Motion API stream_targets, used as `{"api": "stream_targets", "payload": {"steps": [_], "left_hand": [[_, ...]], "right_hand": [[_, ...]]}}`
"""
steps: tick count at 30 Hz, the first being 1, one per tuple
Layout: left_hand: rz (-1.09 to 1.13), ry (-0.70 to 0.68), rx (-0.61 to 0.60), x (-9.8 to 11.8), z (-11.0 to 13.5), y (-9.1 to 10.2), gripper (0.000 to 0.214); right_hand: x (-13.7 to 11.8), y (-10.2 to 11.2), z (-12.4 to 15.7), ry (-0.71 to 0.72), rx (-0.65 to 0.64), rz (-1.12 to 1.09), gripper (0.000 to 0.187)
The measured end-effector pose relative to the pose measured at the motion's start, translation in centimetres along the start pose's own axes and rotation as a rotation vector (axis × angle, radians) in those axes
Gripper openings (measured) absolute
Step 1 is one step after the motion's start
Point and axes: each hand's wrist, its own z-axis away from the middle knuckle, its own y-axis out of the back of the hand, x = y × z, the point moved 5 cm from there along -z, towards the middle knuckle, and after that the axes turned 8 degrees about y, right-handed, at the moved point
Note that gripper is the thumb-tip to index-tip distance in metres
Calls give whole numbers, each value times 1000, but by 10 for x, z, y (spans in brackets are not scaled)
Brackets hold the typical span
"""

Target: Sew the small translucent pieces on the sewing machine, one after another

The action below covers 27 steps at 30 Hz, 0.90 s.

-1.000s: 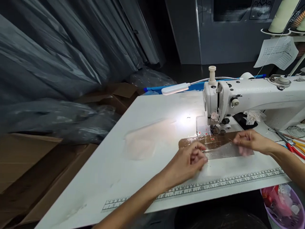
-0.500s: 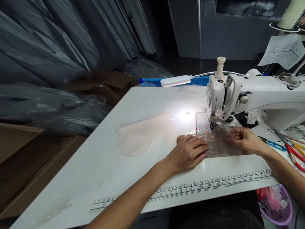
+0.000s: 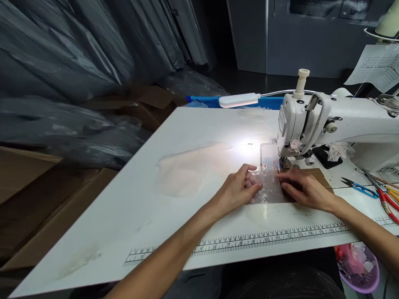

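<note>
A clear, shiny plastic sheet (image 3: 269, 189) lies on the sewing table in front of the machine's needle area. My left hand (image 3: 240, 187) is closed on its left edge, with some fingers showing through the plastic. To the right, a flat brown sheet (image 3: 321, 178) runs under my right hand (image 3: 304, 187). That hand's fingertips are bent together at the brown sheet's left border, where it meets the clear plastic. The white sewing machine (image 3: 288, 124) stands just behind, its presser foot (image 3: 282, 162) close to the sheets' back edge. Small red marks (image 3: 264, 166) show beside the foot.
Blue thread snips (image 3: 361, 189) and red-handled scissors (image 3: 386, 203) lie at the right. A printed ruler (image 3: 264, 241) follows the front edge of the white table (image 3: 140, 199). A lit lamp (image 3: 240, 100) hangs behind. Below right is a purple basket (image 3: 363, 284); cardboard boxes (image 3: 62, 216) stand left.
My left hand has gone from lying flat on the sheets to gripping the plastic's left edge. My right hand moved left, and the brown sheet now sits farther right. The view shifted slightly.
</note>
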Motion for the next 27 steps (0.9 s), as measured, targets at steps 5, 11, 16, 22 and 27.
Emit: {"api": "stream_targets", "payload": {"steps": [5, 11, 16, 22, 27], "left_hand": [[-83, -95, 159, 4, 0, -4, 39], [-73, -80, 235, 4, -6, 0, 51], [67, 17, 195, -1, -13, 5, 49], [181, 48, 170, -6, -19, 7, 48], [171, 47, 171, -11, -21, 9, 50]], "right_hand": [[14, -2, 8, 230, -36, 433, 35], [31, 9, 2, 244, 34, 277, 31], [37, 17, 9, 169, 128, 64, 31], [28, 11, 13, 287, 101, 202, 30], [30, 7, 14, 308, 98, 257, 30]]}}
